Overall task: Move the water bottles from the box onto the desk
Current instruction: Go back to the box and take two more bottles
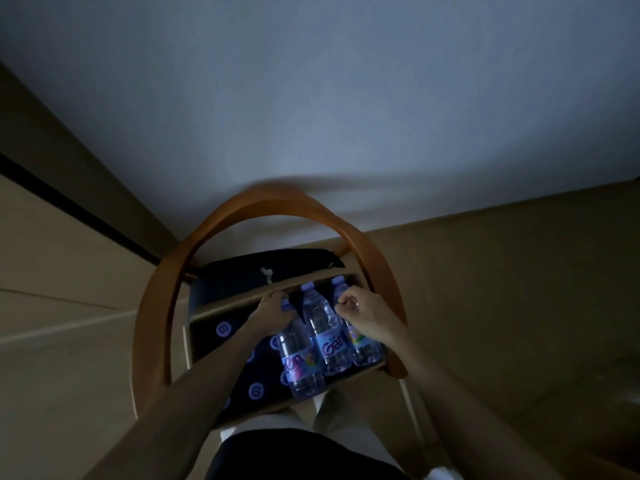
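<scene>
the left hand is closed around the neck of the left bottle, and the right hand is closed around the neck of the right bottle. a middle bottle lies between them, untouched. all three lie on their sides in the right part of the cardboard box, caps toward the far wall, packed touching one another.

the step in hand looks like lifting two bottles at once. to do it well, each grip should sit firmly just below the cap, and the bottles should come straight up so they do not drag the middle one or catch on the box's far wall or the curved wooden chair back that arches over it.

the box rests on the chair's dark seat. its left part holds no bottles; only a dark lining with pale round logos shows there. the light is dim, and no desk is clearly in view.
</scene>
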### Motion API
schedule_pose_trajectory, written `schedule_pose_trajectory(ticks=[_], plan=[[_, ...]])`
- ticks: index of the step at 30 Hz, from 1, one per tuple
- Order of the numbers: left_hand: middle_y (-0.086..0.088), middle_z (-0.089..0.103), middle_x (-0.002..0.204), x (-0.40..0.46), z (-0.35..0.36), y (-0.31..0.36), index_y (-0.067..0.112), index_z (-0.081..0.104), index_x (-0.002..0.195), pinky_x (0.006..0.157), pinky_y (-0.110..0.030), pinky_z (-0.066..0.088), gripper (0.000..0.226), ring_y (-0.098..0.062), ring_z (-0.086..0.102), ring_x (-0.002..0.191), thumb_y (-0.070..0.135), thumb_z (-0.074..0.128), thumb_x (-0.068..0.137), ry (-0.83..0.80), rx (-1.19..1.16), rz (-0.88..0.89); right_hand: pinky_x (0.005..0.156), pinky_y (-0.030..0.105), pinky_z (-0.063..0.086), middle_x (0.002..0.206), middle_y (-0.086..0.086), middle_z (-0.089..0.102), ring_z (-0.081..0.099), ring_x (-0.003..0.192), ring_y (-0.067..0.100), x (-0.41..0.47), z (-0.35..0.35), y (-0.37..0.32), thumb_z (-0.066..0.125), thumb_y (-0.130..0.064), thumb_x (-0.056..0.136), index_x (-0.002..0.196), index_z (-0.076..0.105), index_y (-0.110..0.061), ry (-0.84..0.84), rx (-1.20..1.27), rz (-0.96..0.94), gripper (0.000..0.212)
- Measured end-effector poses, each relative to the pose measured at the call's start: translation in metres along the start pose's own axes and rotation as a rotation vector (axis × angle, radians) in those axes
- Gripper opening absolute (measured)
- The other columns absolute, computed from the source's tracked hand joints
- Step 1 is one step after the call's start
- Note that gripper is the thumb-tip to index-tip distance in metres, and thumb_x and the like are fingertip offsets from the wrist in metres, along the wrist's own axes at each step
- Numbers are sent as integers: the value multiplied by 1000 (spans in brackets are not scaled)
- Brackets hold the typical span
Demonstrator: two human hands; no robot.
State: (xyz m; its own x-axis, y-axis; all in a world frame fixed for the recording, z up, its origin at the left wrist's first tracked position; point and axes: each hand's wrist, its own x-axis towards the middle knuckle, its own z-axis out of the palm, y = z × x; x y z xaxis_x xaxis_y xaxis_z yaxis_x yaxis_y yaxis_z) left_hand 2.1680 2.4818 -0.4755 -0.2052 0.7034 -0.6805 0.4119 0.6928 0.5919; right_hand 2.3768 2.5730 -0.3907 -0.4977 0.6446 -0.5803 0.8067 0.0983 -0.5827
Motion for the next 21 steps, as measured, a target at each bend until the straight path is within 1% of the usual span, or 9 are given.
schedule_pose_trajectory(ticks=[2, 4, 8, 10, 12, 14, 16, 19, 21], plan=[[-18, 57, 123, -2, -1, 0, 8, 57, 112, 89, -31, 44, 33, -30, 57, 110, 26, 66, 86, 49, 16, -20, 81, 26, 49, 104, 3, 63, 60, 95, 16, 15, -5, 2, 57, -33, 97, 112, 61, -15, -53, -26, -32, 24], [-16, 60, 117, -8, -2, -1, 12, 54, 102, 82, -30, 42, 27, -31, 57, 108, 31, 66, 87, 109, 24, -54, 85, 33, 52, 105, 2, 62, 60, 95, 16, 33, -9, 1, 57, -35, 97, 114, 59, -16, -127, -79, -68, 25], [-11, 60, 109, -25, 2, -9, 18, 44, 93, 74, -29, 36, 29, -30, 59, 101, 35, 66, 87, 221, -10, -123, 81, 37, 54, 105, 2, 64, 62, 90, 15, 74, -13, -9, 57, -36, 97, 116, 58, -17, -205, -232, -172, 27], [-8, 60, 99, -32, 4, -13, 17, 44, 90, 70, -29, 34, 29, -30, 60, 94, 37, 66, 88, 304, -32, -138, 85, 41, 53, 110, 0, 63, 62, 95, 18, 90, -12, -18, 55, -38, 97, 118, 55, -19, -262, -309, -222, 28], [-1, 56, 88, -41, 6, -15, 19, 44, 88, 67, -28, 33, 29, -26, 58, 83, 39, 64, 89, 373, -58, -152, 85, 44, 53, 110, 0, 63, 62, 94, 19, 102, -9, -25, 54, -41, 96, 118, 54, -21, -302, -370, -249, 29], [2, 54, 83, -49, 10, -18, 21, 44, 89, 65, -28, 34, 26, -23, 58, 76, 39, 63, 90, 421, -56, -164, 80, 43, 55, 107, 2, 63, 63, 84, 17, 112, -4, -30, 53, -42, 96, 122, 52, -23, -347, -423, -258, 33], [3, 55, 82, -56, 15, -19, 22, 45, 91, 63, -29, 35, 21, -27, 63, 77, 37, 60, 90, 457, -10, -155, 77, 41, 56, 109, 3, 63, 63, 82, 17, 121, 2, -33, 50, -46, 96, 131, 48, -27, -405, -497, -263, 39], [5, 55, 75, -67, 22, -19, 29, 39, 83, 63, -30, 37, 20, -25, 61, 74, 34, 58, 89, 511, -31, -167, 88, 43, 52, 124, 6, 58, 62, 99, 24, 130, 12, -37, 47, -52, 96, 138, 43, -30, -477, -591, -243, 48], [5, 54, 74, -74, 26, -19, 24, 41, 81, 64, -33, 42, 19, -24, 60, 74, 34, 55, 90, 533, -65, -155, 84, 37, 50, 126, 9, 59, 61, 103, 28, 135, 18, -41, 48, -52, 96, 137, 47, -26, -501, -652, -255, 48]])
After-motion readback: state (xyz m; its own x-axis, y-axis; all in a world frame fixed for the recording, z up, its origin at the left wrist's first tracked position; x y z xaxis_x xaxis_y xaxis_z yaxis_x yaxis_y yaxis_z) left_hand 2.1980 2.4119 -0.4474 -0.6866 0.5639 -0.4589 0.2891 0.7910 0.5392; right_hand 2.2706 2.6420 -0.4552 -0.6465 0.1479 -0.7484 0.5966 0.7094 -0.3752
